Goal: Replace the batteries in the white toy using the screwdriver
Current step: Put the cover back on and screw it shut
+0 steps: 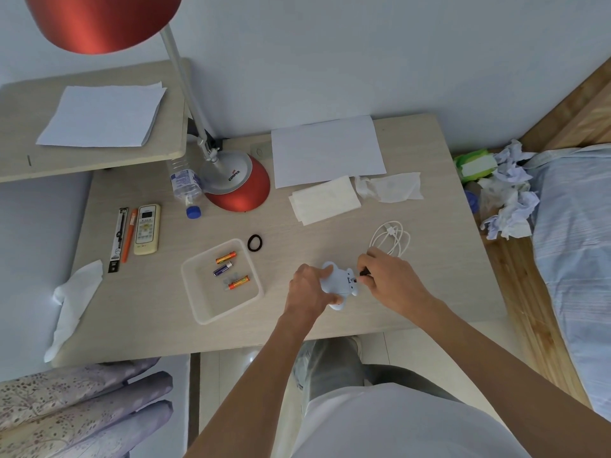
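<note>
Working at the toy's battery hatch
Left hand clasps the small white plastic toy; right hand pinches a dark screwdriver beside it. Light, slippery: grip its body.

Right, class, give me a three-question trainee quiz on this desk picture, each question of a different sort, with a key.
1. True or false: the left hand rests on the white toy.
2. How many batteries lie in the clear tray?
3. Which object lies just beyond the right hand? A) white cable B) remote control C) black hair tie

Key: 1 true; 2 three; 3 A.
</note>
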`<state>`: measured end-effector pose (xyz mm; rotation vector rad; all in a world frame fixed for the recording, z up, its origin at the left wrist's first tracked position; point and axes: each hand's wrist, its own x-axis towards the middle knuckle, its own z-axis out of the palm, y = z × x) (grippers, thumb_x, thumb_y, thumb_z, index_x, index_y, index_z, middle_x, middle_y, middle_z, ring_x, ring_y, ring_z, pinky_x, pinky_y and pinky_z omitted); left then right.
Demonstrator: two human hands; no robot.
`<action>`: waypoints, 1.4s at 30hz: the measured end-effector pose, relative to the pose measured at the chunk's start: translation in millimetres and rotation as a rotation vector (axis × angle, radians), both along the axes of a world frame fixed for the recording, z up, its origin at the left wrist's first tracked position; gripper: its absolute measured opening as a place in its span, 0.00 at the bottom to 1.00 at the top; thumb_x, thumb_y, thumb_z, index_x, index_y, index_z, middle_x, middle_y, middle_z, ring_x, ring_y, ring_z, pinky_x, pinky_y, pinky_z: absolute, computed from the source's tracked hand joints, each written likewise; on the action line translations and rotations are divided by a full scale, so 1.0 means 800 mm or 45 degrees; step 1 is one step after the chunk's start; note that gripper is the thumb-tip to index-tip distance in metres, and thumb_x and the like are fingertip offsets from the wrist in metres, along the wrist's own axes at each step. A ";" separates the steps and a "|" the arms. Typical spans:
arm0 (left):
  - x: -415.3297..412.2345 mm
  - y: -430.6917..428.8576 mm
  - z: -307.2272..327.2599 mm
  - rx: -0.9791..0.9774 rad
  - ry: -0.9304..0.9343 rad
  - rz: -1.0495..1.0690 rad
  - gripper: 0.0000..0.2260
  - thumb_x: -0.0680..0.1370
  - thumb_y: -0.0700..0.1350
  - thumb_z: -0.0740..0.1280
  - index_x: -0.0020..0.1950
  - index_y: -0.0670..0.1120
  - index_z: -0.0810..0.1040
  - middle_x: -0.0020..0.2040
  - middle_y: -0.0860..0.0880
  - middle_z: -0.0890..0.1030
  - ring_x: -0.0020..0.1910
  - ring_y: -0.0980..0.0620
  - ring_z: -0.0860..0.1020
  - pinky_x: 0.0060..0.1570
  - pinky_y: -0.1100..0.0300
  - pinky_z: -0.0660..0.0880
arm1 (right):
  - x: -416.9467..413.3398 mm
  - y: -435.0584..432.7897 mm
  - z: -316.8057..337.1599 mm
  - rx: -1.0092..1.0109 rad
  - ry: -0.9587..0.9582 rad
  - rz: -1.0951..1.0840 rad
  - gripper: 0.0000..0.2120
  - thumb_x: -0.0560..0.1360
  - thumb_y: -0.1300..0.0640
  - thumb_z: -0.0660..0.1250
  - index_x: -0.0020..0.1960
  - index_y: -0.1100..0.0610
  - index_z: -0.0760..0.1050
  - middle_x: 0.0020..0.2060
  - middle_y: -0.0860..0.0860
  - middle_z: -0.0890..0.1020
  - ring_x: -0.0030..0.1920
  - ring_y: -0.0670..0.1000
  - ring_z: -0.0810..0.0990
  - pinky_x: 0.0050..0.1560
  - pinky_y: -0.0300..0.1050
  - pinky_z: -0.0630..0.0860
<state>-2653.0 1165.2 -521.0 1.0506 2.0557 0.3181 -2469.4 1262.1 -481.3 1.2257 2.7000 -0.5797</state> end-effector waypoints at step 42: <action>-0.016 -0.040 -0.018 0.212 -0.095 0.009 0.37 0.69 0.54 0.85 0.77 0.56 0.78 0.62 0.50 0.79 0.58 0.49 0.77 0.56 0.58 0.73 | 0.120 0.017 -0.095 0.138 0.095 -1.186 0.07 0.81 0.52 0.69 0.49 0.56 0.80 0.44 0.54 0.81 0.44 0.59 0.81 0.41 0.52 0.78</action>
